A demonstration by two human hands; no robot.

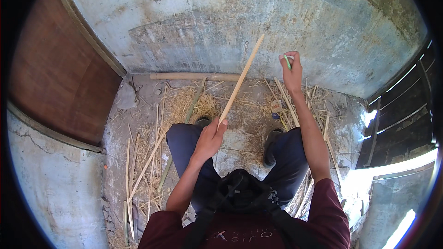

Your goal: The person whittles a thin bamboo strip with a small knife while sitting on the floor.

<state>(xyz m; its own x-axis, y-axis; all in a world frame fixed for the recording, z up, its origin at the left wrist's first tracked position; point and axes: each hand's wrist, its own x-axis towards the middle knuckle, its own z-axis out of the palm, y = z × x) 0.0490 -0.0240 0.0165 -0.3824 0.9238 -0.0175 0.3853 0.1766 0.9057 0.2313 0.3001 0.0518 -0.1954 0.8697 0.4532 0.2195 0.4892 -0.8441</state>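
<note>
My left hand [210, 140] is closed around the lower end of a long, pale, flat bamboo strip [243, 74]. The strip slants up and to the right, its far tip in front of the wall. Raised to the right of that tip, my right hand [292, 77] pinches a slim light-green object [288, 62] between thumb and fingers; its kind is too small to tell. A gap separates the right hand from the strip. Both hands are in front of my bent knees, in dark trousers.
Straw and shavings [187, 103] litter the floor, with several loose bamboo strips [150, 166] on the left and more strips [287, 101] on the right. A thick pole [196, 77] lies along the stained wall [207, 27]. A brown door panel [62, 64] stands left, dark slats [397, 117] right.
</note>
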